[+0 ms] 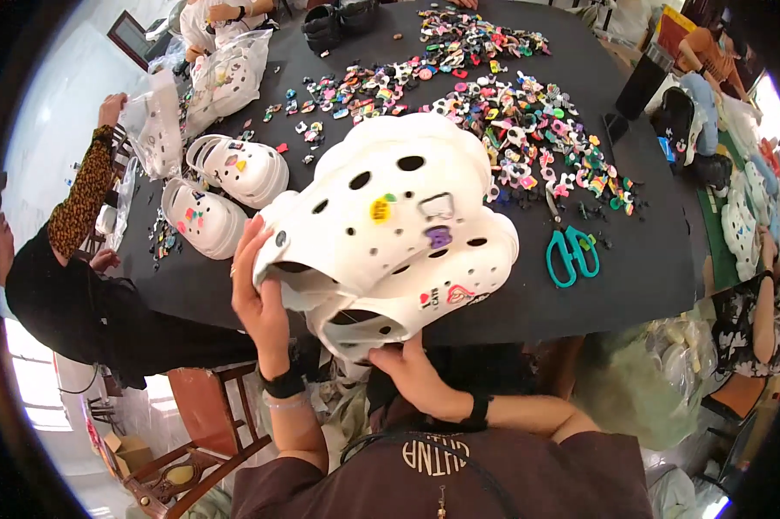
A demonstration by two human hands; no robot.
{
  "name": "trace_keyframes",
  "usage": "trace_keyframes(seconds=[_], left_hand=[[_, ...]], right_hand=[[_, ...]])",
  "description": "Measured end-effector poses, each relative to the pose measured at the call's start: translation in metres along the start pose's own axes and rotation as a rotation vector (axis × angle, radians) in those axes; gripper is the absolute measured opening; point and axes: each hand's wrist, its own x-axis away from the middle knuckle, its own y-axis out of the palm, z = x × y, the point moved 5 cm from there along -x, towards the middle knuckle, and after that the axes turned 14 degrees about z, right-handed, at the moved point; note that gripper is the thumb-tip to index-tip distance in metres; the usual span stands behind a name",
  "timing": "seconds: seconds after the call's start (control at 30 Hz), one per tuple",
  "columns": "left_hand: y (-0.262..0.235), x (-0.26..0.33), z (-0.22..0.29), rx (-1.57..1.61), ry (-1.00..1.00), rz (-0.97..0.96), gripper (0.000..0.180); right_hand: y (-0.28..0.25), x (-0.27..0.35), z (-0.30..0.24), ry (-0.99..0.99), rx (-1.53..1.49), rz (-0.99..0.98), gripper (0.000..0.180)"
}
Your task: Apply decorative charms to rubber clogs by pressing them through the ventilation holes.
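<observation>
A pair of white foam clogs is held up in front of me, toes pointing away. My left hand (265,303) is closed round the heel end of the upper clog (386,169), which carries a yellow charm (382,208), a purple one and a pale frame-shaped one. Below and partly behind it is the lower clog (494,264), with a red-heart charm and a pinkish curled charm on its top. Gripping this clog's heel from underneath is my right hand (416,376); some of its fingers are hidden.
Many small colourful charms (537,138) lie heaped across the black table (364,320). Teal-handled scissors (572,256) lie to the right. Another pair of white clogs (204,216) stands at left, near bagged clogs (230,82). Other people work around the table; a wooden chair (204,406) stands lower left.
</observation>
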Motion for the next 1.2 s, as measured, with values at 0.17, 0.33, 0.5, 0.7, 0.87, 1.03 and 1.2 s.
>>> trace_keyframes(seconds=[0.17, 0.33, 0.5, 0.7, 0.87, 1.03, 1.2], left_hand=[[0.021, -0.002, -0.034, -0.082, -0.054, -0.103, 0.058], [0.029, -0.001, -0.052, -0.289, 0.062, -0.097, 0.058], [0.035, -0.011, -0.064, -0.426, 0.053, -0.086, 0.06], [0.024, 0.007, 0.005, -0.528, 0.149, 0.191, 0.036], [0.068, 0.038, 0.031, -0.347, -0.009, -0.127, 0.015], [0.094, 0.052, 0.026, -0.637, 0.242, -0.352, 0.02], [0.094, 0.059, 0.021, -0.664, 0.312, -0.414, 0.027]], right_hand=[[0.003, -0.015, 0.005, 0.399, -0.278, -0.048, 0.062], [0.009, -0.014, -0.005, 0.278, -0.079, -0.24, 0.076], [-0.021, -0.004, -0.017, 0.309, -0.012, -0.312, 0.05], [-0.099, 0.012, -0.076, -0.081, 0.267, 0.077, 0.029], [-0.149, 0.019, -0.123, -0.615, 0.513, 0.604, 0.02], [-0.179, 0.009, -0.139, -0.828, 1.134, 0.937, 0.034], [-0.186, -0.004, -0.139, -0.925, 1.254, 0.899, 0.043]])
